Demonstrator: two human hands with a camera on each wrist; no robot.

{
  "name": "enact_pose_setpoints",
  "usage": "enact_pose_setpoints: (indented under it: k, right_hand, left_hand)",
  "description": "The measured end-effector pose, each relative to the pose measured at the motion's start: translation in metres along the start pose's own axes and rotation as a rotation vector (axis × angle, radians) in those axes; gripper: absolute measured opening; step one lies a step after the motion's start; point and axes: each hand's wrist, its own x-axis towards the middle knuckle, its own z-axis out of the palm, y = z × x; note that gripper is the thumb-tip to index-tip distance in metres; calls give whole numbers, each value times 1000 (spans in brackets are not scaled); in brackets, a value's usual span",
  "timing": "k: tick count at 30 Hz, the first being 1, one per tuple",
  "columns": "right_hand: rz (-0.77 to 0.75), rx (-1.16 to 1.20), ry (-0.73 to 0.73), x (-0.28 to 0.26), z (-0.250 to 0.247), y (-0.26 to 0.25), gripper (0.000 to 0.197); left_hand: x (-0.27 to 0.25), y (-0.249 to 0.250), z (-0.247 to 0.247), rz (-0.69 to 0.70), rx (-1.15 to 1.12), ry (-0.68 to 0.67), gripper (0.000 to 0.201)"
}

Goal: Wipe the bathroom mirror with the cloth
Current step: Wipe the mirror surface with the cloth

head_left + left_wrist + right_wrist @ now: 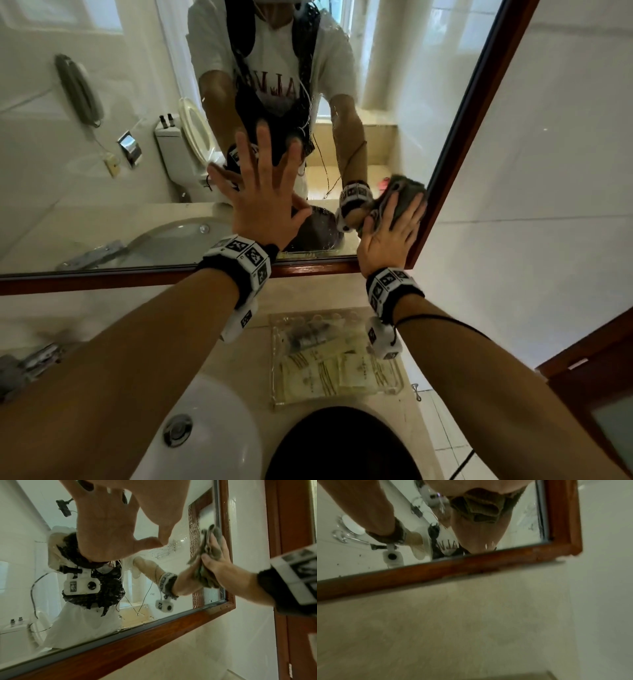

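The mirror (pixel 102 137) has a dark wooden frame (pixel 455 144) and hangs above the counter. My left hand (pixel 263 198) lies flat on the glass near the bottom edge, fingers spread and straight. My right hand (pixel 390 233) presses a bunched grey cloth (pixel 400 202) against the glass at the lower right corner, right beside the frame. In the left wrist view the cloth (pixel 210 545) is folded under the right hand's (pixel 221 561) straight fingers. The right wrist view shows the cloth (pixel 479 509) at the top, above the bottom frame rail (pixel 471 563). Small spots dot the glass.
Below the mirror a white sink (pixel 212 428) is set in a beige counter. A clear tray of sachets (pixel 335 363) sits behind it, and a tap (pixel 30 363) is at the left. A tiled wall (pixel 548 171) and a wooden door frame (pixel 589 359) bound the right side.
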Motion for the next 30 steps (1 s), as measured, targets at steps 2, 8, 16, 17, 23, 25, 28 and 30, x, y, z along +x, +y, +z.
enact_pose_setpoints:
  k: [2,8,16,17,23,25,28,30]
  right_hand:
    - [45,53,-33,-15,7,1,63]
    - [154,153,-119,-38,15,-8,70]
    - [287,283,-177,-69,22,-8,69]
    - [308,299,-199,-68,19,-9,68]
    - [457,354,-226,-68,16,-13,69]
    - [505,343,-244,-67,12,-9,66]
    - [544,318,-293,-68,6,-3,62]
    - [558,312,-321,-67,4,-5,60]
  left_hand:
    - [-1,-1,0,4,4,-8,117]
    - [0,0,-1,1,18,-12,116]
    - [-1,1,-1,1,29,-8,114]
    - [-1,0,-1,1,29,-9,114]
    - [-3,-3,0,1,43,-24,109]
    - [-4,-2,0,-2,52,-25,108]
    - [-4,1,-1,-14,51,-28,108]
    - [-4,3,-2,-30,57,-24,109]
